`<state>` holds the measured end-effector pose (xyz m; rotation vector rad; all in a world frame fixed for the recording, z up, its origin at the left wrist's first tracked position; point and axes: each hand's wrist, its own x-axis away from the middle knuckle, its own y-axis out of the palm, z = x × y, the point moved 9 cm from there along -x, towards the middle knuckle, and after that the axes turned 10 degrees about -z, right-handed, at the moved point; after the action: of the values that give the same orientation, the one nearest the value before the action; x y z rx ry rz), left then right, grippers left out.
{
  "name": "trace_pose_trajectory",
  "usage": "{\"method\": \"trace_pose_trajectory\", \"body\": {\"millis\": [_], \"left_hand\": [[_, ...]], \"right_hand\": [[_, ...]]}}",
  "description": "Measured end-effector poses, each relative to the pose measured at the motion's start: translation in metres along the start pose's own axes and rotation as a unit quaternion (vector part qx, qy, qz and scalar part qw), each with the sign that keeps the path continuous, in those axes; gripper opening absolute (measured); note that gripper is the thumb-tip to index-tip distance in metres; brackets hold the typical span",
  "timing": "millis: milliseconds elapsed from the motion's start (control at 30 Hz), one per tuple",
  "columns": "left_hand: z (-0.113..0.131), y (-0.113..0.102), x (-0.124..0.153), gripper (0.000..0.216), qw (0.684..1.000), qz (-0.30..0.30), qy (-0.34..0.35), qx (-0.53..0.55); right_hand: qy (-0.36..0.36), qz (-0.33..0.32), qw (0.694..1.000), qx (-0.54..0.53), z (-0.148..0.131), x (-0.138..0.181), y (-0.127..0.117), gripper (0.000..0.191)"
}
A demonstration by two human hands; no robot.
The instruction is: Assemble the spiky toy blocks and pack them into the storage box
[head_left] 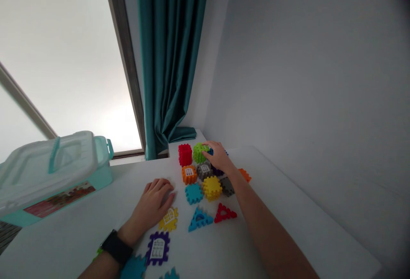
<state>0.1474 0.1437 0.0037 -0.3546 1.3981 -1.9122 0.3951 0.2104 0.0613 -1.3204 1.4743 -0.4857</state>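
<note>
**Block cluster at far counter edge, both hands engaged**

The right hand (219,156) lies over the green block (200,153), fingers curled onto its top. The thumb is hidden, so a closed grip cannot be confirmed. The block sits at the back of the cluster, just beside the red cube (185,154).

The left hand (155,204) rests palm down with fingers loosely curled, holding nothing. Its heel touches the yellow tile (169,220).

Between the 2 hands lie the orange block (189,174), teal tile (194,193) and blue triangle (199,219).

A lidded storage box (48,176) stands well apart at the left. Open room runs along the right edge.

The counter (288,210) is white and smooth. A teal curtain (169,57) hangs in the corner behind it.
</note>
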Motion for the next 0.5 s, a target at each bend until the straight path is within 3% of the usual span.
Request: {"method": "trace_pose_trajectory", "body": {"millis": [500], "left_hand": [[-0.001,0.003,-0.001,0.022,1.0,-0.022,-0.001,-0.01]], "right_hand": [[0.022,-0.077,0.996,-0.047,0.019,-0.016,0.022,0.033]]}}
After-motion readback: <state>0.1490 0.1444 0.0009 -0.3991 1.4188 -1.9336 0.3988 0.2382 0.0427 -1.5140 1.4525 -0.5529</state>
